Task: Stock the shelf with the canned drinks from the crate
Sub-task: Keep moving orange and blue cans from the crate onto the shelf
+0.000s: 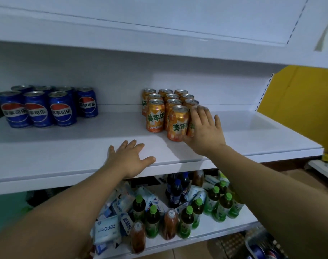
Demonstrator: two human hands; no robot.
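Fingers [203,116] of the right hand [206,131] straight and spread, flat against the front orange cans [178,124], gripping nothing. Cans up on the white shelf [84,146], right of the blue cans [38,109]. Left hand [129,157] flat on the shelf edge, empty. Push slowly, low down, straight back into the row, no tipping.

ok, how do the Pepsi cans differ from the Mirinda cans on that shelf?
The Pepsi cans are blue and stand at the left of the shelf; the Mirinda cans are orange and stand right of centre. The Mirinda cans form the larger group, in deeper rows. The right hand touches the front Mirinda cans; nothing touches the Pepsi cans. Both groups stand upright.
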